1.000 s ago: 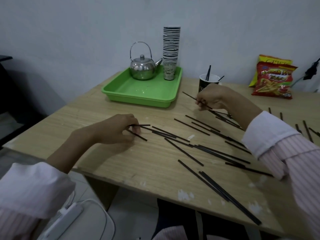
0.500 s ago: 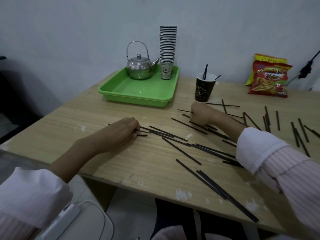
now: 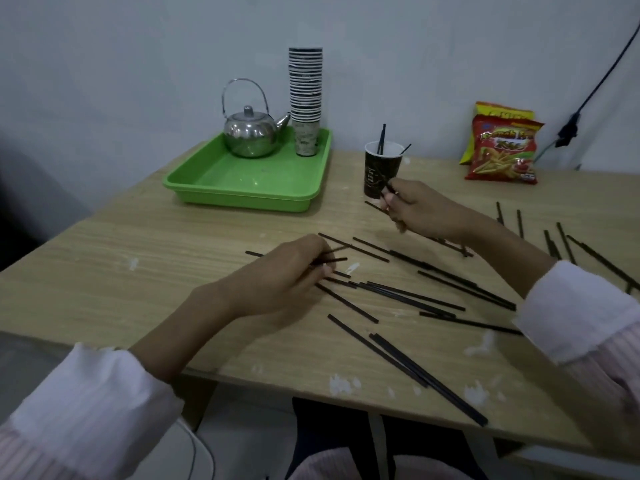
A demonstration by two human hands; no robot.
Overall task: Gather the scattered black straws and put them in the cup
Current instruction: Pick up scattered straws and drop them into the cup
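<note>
Several black straws lie scattered over the wooden table, more at the right edge. A dark paper cup stands behind them with two or three straws standing in it. My left hand rests on the table at the left end of the pile, fingers pinched on a few straws. My right hand hovers just in front of the cup, closed on a straw whose tip points toward the cup.
A green tray at the back left carries a steel kettle and a tall stack of paper cups. Two snack bags lean on the wall at the back right. A black cable hangs there.
My right hand has lifted from the table with a straw and moved up toward the cup. My left hand has slid right into the pile and gripped straws.
</note>
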